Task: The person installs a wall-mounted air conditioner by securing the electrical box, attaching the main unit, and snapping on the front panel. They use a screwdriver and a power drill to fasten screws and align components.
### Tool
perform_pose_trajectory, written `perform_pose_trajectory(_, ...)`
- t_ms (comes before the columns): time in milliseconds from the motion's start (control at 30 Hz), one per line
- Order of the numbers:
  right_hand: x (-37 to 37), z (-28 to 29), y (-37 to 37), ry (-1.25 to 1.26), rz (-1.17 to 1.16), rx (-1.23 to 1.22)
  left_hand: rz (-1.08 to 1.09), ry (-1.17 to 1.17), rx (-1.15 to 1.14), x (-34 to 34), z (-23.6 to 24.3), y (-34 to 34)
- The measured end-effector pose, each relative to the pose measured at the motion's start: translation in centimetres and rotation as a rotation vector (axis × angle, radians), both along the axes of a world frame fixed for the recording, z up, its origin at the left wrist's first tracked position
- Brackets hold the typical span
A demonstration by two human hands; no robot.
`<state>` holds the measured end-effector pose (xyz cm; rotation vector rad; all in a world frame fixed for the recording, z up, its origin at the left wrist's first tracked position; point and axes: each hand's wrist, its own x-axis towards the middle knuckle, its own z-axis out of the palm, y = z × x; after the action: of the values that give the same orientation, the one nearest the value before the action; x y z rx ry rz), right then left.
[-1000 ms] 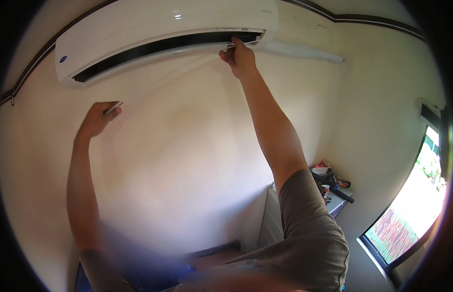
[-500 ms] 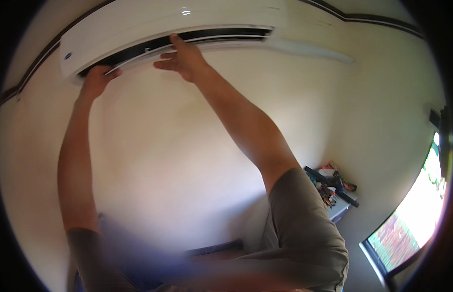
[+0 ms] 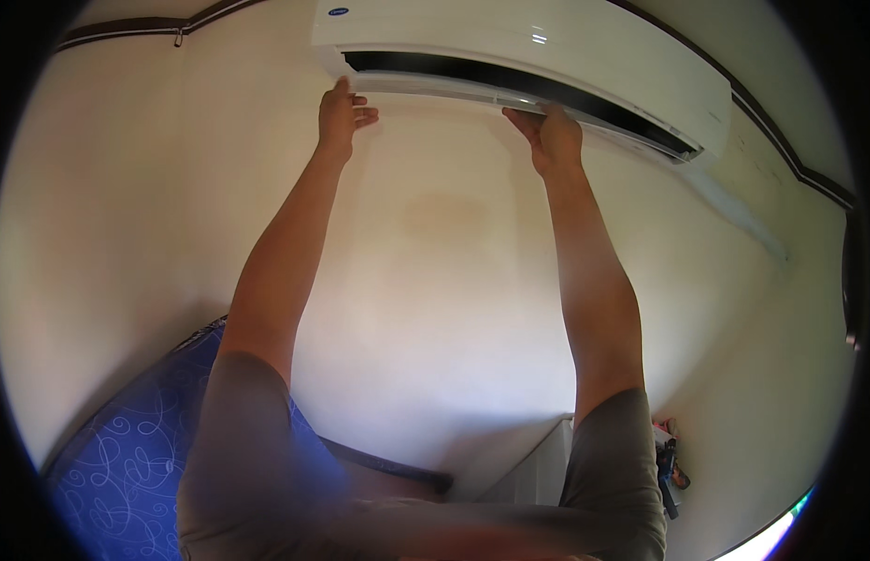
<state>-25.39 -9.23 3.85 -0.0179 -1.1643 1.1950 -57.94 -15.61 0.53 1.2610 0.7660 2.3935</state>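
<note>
A white wall-mounted air conditioner [image 3: 566, 56] hangs high in front of me, its long dark air outlet [image 3: 472, 73] exposed. Along the outlet's lower edge runs a thin pale louver flap [image 3: 426, 89]. My left hand [image 3: 338, 123] is raised at the flap's left end, fingers spread and one fingertip touching or nearly touching the unit's underside. Farther right, my right hand [image 3: 556, 140] has its fingers closed at the flap's edge, right of the middle. Its grip is partly hidden by the hand itself.
A blue patterned mattress or padded panel [image 3: 136, 449] leans at the lower left. Lower right stands a grey-white cabinet [image 3: 528, 463], with dark tools and small items [image 3: 673, 467] beside my sleeve. A pale pipe cover [image 3: 743, 210] slopes from the unit along the wall.
The view has swung left, bringing the blue panel in. My left hand has let go of the flap and opened; my right hand has moved right along it and closed on its edge.
</note>
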Motion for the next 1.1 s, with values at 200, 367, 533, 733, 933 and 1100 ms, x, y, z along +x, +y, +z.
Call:
perform_pose_trajectory(200, 0.9, -1.9, 0.6, -0.053, 0.027, -0.008, 0.082, 0.201, -0.020, -1.3, 3.5, 1.3)
perform_pose_trajectory(367, 1.1, -2.0, 1.9, -0.093, 0.000, 0.032, 0.033, 0.195, 0.041, -2.1, 4.5, 2.0)
perform_pose_trajectory(533, 1.0, -1.5, 1.3, -0.106, -0.014, 0.043, -0.019, 0.093, 0.067, -2.1, 4.7, 2.1)
perform_pose_trajectory(733, 0.9, -0.6, 1.1, -0.131, -0.056, 0.048, -0.101, 0.044, 0.116, -2.6, 4.6, 1.7)
perform_pose_trajectory(933, 1.1, 0.0, 0.9, -0.196, -0.084, 0.026, -0.186, -0.048, 0.185, -2.5, 4.6, 2.0)
perform_pose_trajectory(1100, 1.7, -0.2, -0.8, -0.433, -0.146, 0.133, -0.361, -0.186, 0.212, -0.1, 4.3, 1.8)
